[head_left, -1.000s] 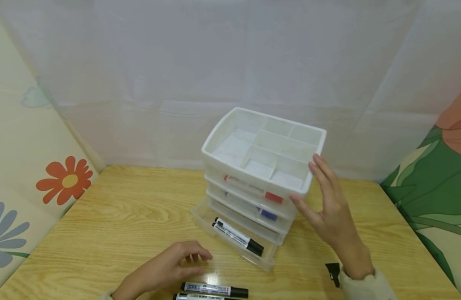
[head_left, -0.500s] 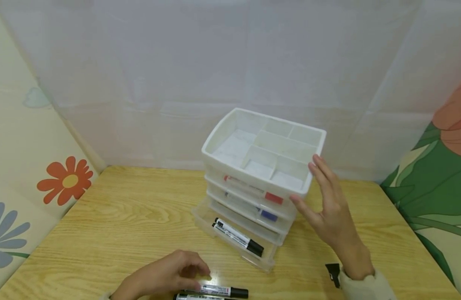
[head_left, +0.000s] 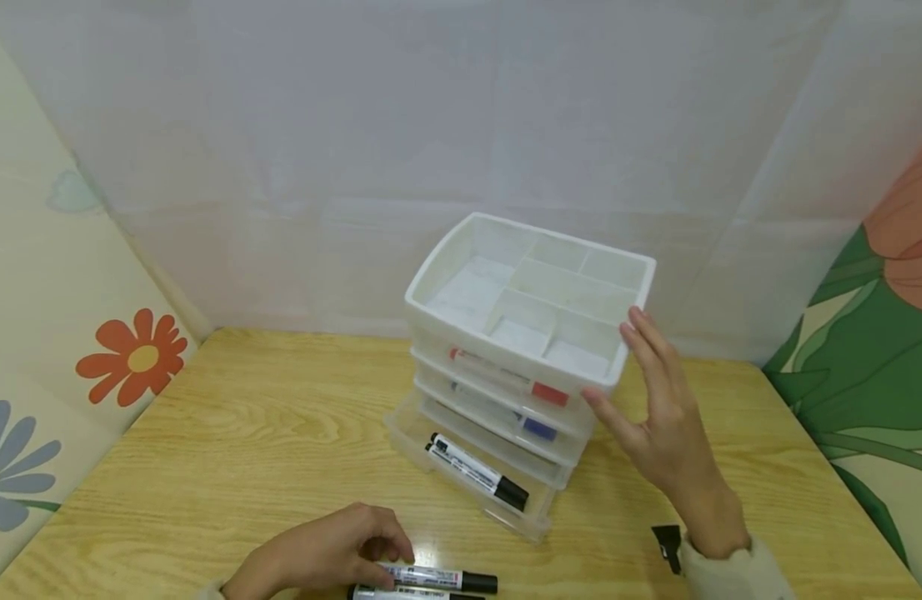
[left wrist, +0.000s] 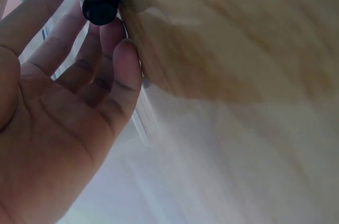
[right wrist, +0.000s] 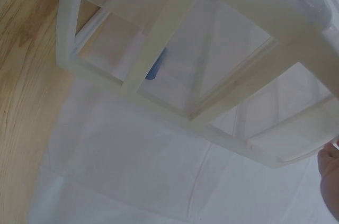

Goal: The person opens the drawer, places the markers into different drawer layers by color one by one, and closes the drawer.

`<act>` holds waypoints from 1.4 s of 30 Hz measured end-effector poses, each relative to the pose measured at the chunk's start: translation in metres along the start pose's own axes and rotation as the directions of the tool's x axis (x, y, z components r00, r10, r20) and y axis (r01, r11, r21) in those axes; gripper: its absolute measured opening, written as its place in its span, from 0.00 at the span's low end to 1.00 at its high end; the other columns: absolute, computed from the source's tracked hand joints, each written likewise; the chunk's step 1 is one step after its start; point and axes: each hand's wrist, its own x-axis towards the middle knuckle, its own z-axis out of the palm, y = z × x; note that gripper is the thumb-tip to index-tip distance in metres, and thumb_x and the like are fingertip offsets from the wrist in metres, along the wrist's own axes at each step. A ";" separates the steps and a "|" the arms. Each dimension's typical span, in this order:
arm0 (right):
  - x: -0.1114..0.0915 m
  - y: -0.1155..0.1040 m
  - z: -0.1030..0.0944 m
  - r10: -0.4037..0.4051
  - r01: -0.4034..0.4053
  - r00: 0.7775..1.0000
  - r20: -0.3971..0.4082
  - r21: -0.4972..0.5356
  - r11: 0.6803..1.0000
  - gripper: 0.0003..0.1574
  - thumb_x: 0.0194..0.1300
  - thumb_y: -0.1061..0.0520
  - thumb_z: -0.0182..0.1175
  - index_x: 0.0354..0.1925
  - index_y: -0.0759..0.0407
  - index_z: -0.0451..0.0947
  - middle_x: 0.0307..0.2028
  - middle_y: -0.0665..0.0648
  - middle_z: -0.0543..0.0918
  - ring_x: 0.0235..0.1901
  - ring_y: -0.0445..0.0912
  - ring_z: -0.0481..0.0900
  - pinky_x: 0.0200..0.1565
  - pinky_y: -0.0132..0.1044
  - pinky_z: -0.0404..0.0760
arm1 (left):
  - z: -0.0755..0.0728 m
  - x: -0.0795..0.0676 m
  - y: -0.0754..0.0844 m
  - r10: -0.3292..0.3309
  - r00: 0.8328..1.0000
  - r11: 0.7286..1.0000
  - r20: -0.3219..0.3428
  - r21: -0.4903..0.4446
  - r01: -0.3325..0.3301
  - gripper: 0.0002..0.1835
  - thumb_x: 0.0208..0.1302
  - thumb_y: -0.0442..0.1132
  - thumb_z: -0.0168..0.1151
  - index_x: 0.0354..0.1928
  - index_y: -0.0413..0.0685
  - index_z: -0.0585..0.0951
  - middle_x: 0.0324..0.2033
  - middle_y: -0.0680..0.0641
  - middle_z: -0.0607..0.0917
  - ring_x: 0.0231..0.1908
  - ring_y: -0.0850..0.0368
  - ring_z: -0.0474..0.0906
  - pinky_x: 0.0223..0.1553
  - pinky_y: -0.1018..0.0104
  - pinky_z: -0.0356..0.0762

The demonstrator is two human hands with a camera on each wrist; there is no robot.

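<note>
A white plastic drawer organizer (head_left: 498,350) stands on the table, its lowest drawer (head_left: 534,527) pulled out with two black-capped markers (head_left: 472,468) inside. My left hand (head_left: 326,550) is at two more black-capped markers lying side by side, pinching the farther marker (head_left: 431,577); the nearer marker (head_left: 401,594) lies along the frame's bottom edge. In the left wrist view, black marker ends (left wrist: 100,9) sit between the thumb and fingers. My right hand (head_left: 663,425) touches the organizer's right front corner, fingers nearly straight on the side and thumb on the front.
Through the upper drawers show a red marker (head_left: 548,393) and a blue marker (head_left: 539,429). The organizer's divided top tray (head_left: 461,287) is above them. A small black object (head_left: 667,546) lies by the right sleeve. A white sheet (head_left: 318,167) hangs behind the table.
My left hand has lowered from above the table onto the two loose markers, and its thumb and fingers have closed in on them. My right hand keeps its place on the organizer.
</note>
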 end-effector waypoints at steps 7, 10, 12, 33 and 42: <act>0.001 0.000 0.000 0.001 -0.001 1.000 -0.002 0.003 1.000 0.47 0.62 0.36 0.52 0.60 0.74 0.62 0.63 0.69 0.63 0.65 0.56 0.60 0.68 0.33 0.56 | -0.001 0.002 -0.001 -0.036 0.999 0.999 -0.009 0.040 0.036 0.08 0.58 0.46 0.61 0.39 0.56 0.82 0.30 0.64 0.77 0.28 0.77 0.68 0.28 0.78 0.74; 0.001 0.000 0.000 0.007 -0.007 1.000 0.003 0.006 1.000 0.47 0.62 0.36 0.52 0.60 0.73 0.61 0.64 0.68 0.63 0.66 0.56 0.60 0.68 0.33 0.56 | -0.001 0.003 0.000 -0.037 0.999 0.997 -0.014 0.074 0.038 0.08 0.59 0.47 0.60 0.38 0.57 0.82 0.30 0.65 0.77 0.28 0.77 0.68 0.28 0.78 0.74; 0.001 0.000 0.000 0.009 -0.009 1.000 0.005 0.007 1.000 0.47 0.62 0.36 0.52 0.61 0.73 0.61 0.64 0.68 0.63 0.66 0.56 0.59 0.68 0.33 0.56 | -0.002 0.003 0.001 -0.039 0.999 0.996 -0.015 0.086 0.040 0.07 0.59 0.47 0.60 0.37 0.58 0.82 0.30 0.65 0.76 0.28 0.77 0.68 0.27 0.78 0.74; 0.000 -0.001 0.000 -0.003 0.003 1.000 0.001 -0.003 1.000 0.47 0.62 0.35 0.52 0.60 0.74 0.62 0.63 0.69 0.63 0.65 0.57 0.59 0.68 0.34 0.56 | -0.002 0.005 0.012 -0.025 0.989 0.944 -0.144 0.321 0.071 0.07 0.60 0.42 0.60 0.39 0.64 0.81 0.34 0.69 0.78 0.34 0.74 0.67 0.32 0.79 0.69; 0.000 -0.001 0.000 -0.006 0.006 1.000 -0.006 0.000 1.000 0.47 0.62 0.36 0.52 0.59 0.75 0.62 0.63 0.70 0.63 0.65 0.58 0.60 0.68 0.33 0.57 | -0.005 0.007 0.019 0.009 0.984 0.930 -0.180 0.363 0.058 0.08 0.58 0.44 0.61 0.40 0.65 0.81 0.36 0.69 0.79 0.35 0.75 0.67 0.33 0.80 0.70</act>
